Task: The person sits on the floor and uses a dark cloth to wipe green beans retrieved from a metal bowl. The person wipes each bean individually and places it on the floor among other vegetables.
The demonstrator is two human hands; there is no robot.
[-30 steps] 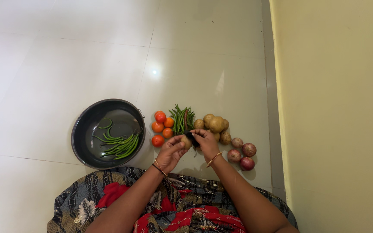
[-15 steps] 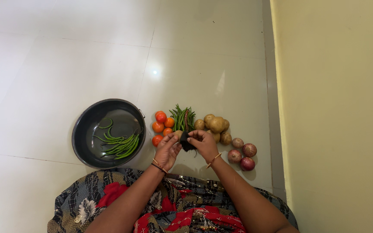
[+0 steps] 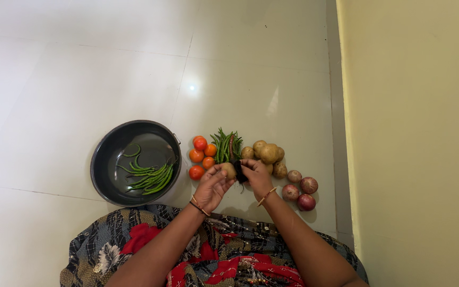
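Left hand [image 3: 211,187] grips smooth round potato [image 3: 228,170]; right hand [image 3: 256,176] dark scrubber [image 3: 239,171].

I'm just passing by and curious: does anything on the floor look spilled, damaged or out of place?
Nothing stands out. Tomatoes, green chillies, potatoes and onions lie in tidy groups. The left hand holds a potato; the right hand holds a dark tool.

View from above of a glossy white tiled floor [image 3: 81,79], divided by thin grout lines into large square tiles. A small bright spot of reflected light [image 3: 191,87] lies on the tile near the centre, with a fainter pale streak to its right. A plain, pale yellow-green wall [image 3: 415,133] fills the right side. A grey strip [image 3: 334,106] runs along the wall's base, where it meets the floor.
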